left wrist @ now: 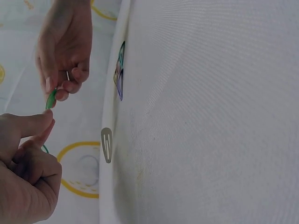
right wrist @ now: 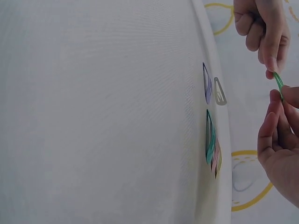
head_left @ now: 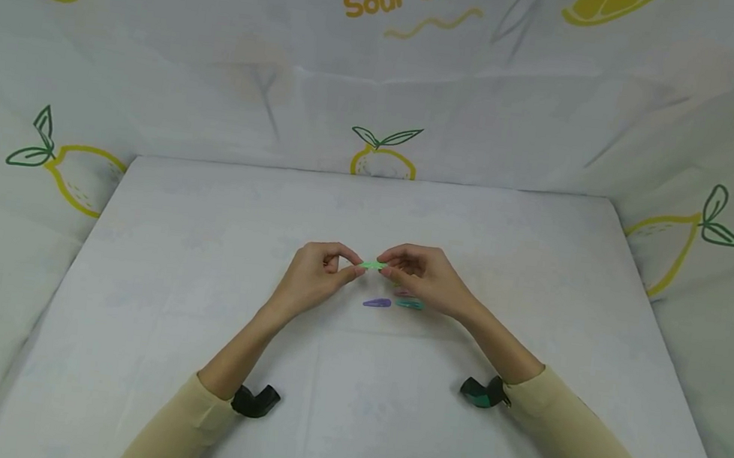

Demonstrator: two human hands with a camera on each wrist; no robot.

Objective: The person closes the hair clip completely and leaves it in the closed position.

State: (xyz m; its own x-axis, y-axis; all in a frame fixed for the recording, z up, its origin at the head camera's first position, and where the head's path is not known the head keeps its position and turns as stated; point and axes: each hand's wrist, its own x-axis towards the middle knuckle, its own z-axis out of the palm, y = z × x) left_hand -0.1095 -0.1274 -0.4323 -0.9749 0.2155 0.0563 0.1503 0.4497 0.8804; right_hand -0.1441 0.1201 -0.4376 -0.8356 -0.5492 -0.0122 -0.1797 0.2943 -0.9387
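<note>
A bright green snap hair clip (head_left: 373, 265) is stretched between my two hands above the table. The thumb and forefinger of my left hand (head_left: 317, 272) pinch one end. At the other end, my right hand (head_left: 430, 275) pinches it the same way, its remaining fingers curled beneath. Just below the right hand lie a purple hair clip (head_left: 377, 303) and a teal hair clip (head_left: 409, 304). A pink hair clip (right wrist: 215, 161) and a yellowish one (right wrist: 219, 156) sit close beside the teal clip, partly covered by the right hand in the head view.
A pale grey hair clip (left wrist: 107, 145) lies on the table beyond the purple one. White cloth covers the table (head_left: 204, 225), and a lemon-print curtain (head_left: 206, 90) encloses the back and sides. Dark wrist-camera mounts (head_left: 256, 401) stick out near both cuffs.
</note>
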